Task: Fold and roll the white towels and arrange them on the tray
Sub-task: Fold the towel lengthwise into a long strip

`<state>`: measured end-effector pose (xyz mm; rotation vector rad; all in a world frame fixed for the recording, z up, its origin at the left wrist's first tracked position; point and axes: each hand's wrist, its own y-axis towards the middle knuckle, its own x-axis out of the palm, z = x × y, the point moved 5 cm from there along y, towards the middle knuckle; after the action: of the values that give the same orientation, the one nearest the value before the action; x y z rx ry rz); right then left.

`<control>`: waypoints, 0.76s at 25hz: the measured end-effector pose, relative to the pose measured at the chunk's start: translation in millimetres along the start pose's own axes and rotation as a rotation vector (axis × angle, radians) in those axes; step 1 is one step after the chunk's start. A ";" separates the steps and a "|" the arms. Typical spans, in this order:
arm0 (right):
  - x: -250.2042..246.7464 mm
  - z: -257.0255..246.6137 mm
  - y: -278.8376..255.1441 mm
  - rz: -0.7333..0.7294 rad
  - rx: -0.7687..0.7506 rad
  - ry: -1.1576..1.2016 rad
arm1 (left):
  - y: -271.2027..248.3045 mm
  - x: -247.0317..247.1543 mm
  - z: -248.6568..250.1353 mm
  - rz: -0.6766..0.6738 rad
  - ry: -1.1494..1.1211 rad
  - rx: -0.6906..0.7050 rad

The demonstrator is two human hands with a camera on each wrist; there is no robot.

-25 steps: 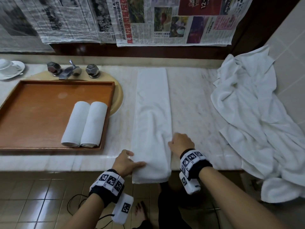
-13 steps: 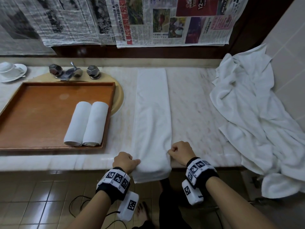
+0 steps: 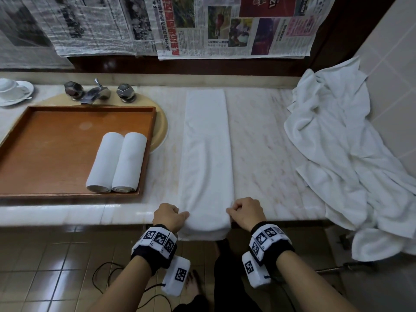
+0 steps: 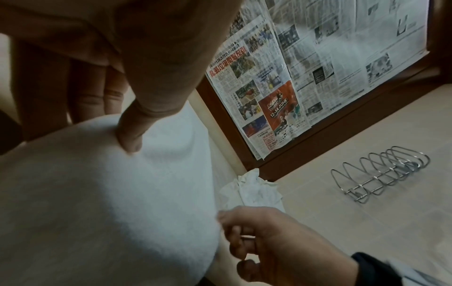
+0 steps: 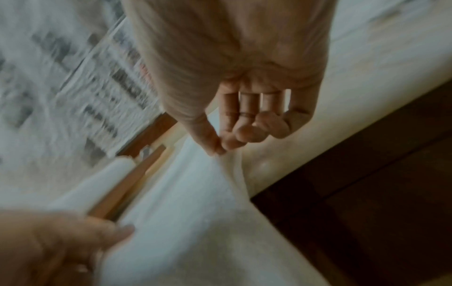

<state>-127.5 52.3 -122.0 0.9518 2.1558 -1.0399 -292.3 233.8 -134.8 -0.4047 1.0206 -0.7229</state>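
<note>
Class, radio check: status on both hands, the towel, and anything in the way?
Left hand and right hand pinch folded towel at near end. Two rolled towels on tray. Nothing blocking.

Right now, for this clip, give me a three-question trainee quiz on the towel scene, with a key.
1. How many rolled towels lie on the tray?
2. True or false: the folded towel lies wholly on the counter, with no part over the edge.
3. What are the hands doing? A) both flat on the counter B) left hand and right hand each hold a side of the folded towel's near end C) one lifts the tray

Key:
1. Two, side by side and touching.
2. False; its near end hangs over the front edge.
3. B
</note>
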 end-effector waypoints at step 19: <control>1.7 -5.2 10.6 0.060 0.059 0.345 | 0.9 -1.8 2.4 0.037 0.042 -0.009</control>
<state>-121.0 61.9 -124.9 1.2957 2.3625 -0.9721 -290.5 235.6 -133.0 -0.3786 1.0685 -0.6966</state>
